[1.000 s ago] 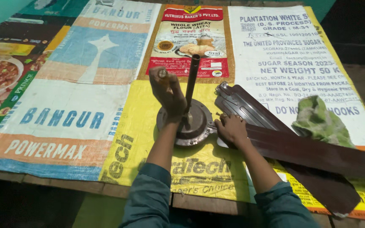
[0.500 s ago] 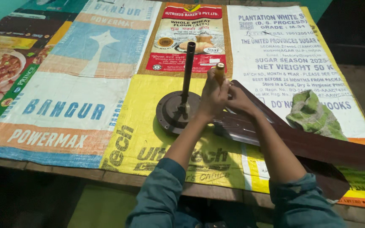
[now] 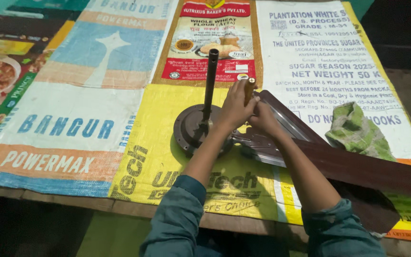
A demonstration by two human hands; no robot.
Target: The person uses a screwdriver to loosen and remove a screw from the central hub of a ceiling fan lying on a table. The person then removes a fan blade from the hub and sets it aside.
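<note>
Both hands (image 3: 248,108) barely shifted, fingers wrapping the wooden-handled screwdriver (image 3: 249,88) upright.

Head view, steeply downward, close over table (image 3: 120,209)

Flat printed sacks cover the table. A yellow sack (image 3: 167,166) lies near the front, in the middle. A blue, white and orange sack (image 3: 72,109) lies to its left. A red and brown flour sack (image 3: 212,38) lies at the back. A white sack (image 3: 319,62) lies on the right. A dark sack with a food picture (image 3: 1,62) lies far left.
</note>
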